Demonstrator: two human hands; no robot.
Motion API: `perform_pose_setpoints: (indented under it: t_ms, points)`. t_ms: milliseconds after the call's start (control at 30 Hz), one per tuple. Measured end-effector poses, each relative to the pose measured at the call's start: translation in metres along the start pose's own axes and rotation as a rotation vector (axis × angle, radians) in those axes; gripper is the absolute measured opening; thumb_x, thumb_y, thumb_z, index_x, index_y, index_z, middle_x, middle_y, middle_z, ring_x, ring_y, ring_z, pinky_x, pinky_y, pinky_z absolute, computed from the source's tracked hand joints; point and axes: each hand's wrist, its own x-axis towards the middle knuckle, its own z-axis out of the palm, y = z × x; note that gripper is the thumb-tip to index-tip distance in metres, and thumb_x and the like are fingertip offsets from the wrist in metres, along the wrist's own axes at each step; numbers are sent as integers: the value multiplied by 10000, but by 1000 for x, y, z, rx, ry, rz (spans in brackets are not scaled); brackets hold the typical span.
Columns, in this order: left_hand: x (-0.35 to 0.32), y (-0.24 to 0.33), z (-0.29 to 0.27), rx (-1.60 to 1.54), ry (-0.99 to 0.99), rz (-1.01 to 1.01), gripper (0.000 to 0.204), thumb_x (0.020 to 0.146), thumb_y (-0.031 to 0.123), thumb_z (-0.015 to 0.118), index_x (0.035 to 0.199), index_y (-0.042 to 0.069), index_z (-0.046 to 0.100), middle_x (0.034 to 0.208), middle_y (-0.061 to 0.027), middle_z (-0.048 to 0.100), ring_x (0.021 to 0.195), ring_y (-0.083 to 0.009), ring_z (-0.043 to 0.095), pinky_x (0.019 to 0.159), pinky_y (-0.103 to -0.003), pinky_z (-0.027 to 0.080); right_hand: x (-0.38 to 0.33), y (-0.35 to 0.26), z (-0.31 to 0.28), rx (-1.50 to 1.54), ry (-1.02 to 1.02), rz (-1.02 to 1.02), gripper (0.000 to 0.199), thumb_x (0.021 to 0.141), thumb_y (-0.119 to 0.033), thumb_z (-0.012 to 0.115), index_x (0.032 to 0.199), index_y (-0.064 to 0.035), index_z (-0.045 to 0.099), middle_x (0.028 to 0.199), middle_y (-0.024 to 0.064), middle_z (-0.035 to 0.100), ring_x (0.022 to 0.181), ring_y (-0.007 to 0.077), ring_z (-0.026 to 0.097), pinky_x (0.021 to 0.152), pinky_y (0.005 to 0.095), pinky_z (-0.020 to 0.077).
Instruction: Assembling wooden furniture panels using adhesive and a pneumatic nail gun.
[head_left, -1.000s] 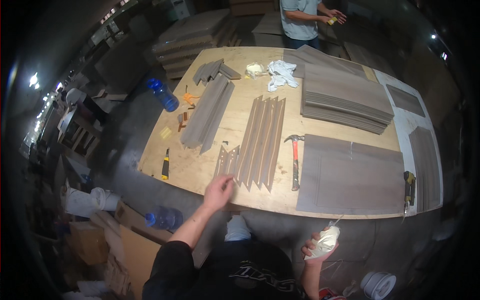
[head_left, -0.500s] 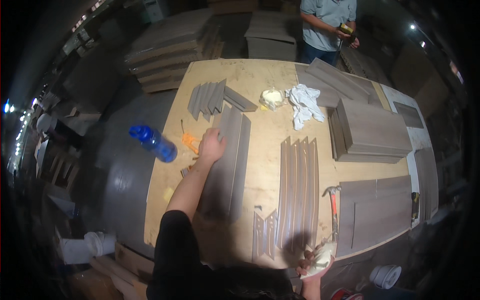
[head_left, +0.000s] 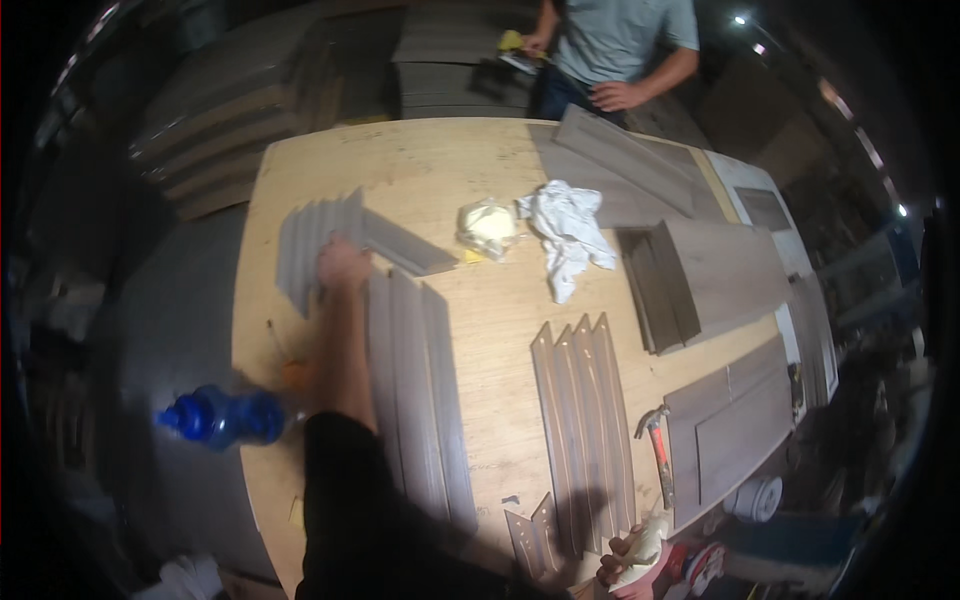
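Note:
My left hand (head_left: 343, 262) reaches over the fanned short grey strips (head_left: 300, 240) with angled ends at the far left of the table. Motion smears its fingers, so their grip is unclear. Low in the head view, my right hand (head_left: 616, 562) is wrapped round a soft bag of cream-coloured paste (head_left: 641, 556). Just beyond it lie several long grey strips (head_left: 585, 430) with pointed ends and pale lines along them. Two short notched strips (head_left: 532, 535) are beside those. More long grey boards (head_left: 415, 400) lie beside my left forearm.
A hammer (head_left: 657, 450) lies near flat grey panels (head_left: 730, 430). A stack of panels (head_left: 705, 280), a white cloth (head_left: 567, 230) and a cream lump in plastic (head_left: 488, 228) are farther off. A blue bottle (head_left: 225, 416) stands left. Across the table is a person (head_left: 625, 50) holding a yellow tool.
My left hand has moved from the long boards forward to the short strips. My right hand keeps the bag. The view has shifted, and the other person's arms have spread apart.

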Motion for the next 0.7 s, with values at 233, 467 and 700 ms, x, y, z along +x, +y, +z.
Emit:
perform_pose_setpoints:
  t_ms: [233,467,700]
  points:
    - [-41,16,-89,-174,-69,-75,548,888,254,694,1352,24,517,1290,-254,646,1183,-402,645,1009,-479,526,-25,-17,-39,-150,401,-25,577,927,-595,410,1285,-212,652,995,126,616,771,342,582,592,422,446]
    - [-119,-16,-89,-357,301,47,398,910,121,642,1268,-17,534,1194,-266,673,1130,-446,651,976,-483,524,-29,-16,-26,-188,347,66,584,904,-590,434,1269,-191,654,1000,130,604,719,340,571,589,422,454]
    - [-384,-42,-103,-1102,27,130,451,896,153,693,1291,-7,544,1127,-151,671,1021,-248,651,889,-413,526,-33,-30,-18,-143,247,42,628,921,-602,416,1359,-189,595,1023,128,585,756,362,616,551,436,478]
